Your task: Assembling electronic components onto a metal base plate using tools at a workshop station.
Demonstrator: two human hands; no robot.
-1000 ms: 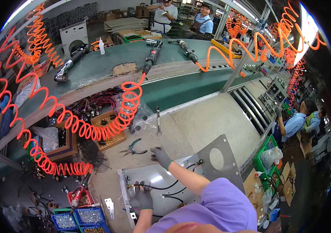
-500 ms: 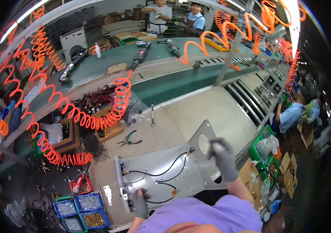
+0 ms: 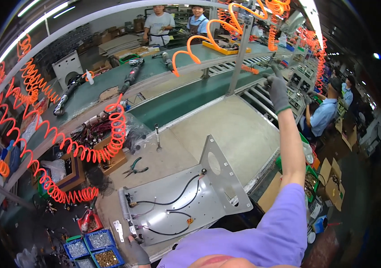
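Observation:
A grey sheet-metal panel (image 3: 163, 192) lies on the bench before me, with black cables (image 3: 179, 202) and a spring-like coil (image 3: 124, 204) at its left edge. Its upright right-hand plate (image 3: 226, 181) has a large round opening. My left hand (image 3: 139, 253), in a grey glove, is at the panel's near left corner; its fingers are bunched there and their grip is unclear. Stretched far out to the right, my gloved right hand (image 3: 278, 91) is over the roller conveyor, index finger extended, holding nothing visible.
Pliers (image 3: 136, 168) and a wrench (image 3: 157, 137) lie beyond the panel. Blue bins of small fasteners (image 3: 100, 240) stand at the near left. Orange coiled air hoses (image 3: 118, 129) hang over the left side. Co-workers stand across the bench and at the right (image 3: 324, 114).
My right hand has swung from above the upright plate far out to the conveyor. My left hand has slid off the panel's face to its near corner. The head view has shifted right.

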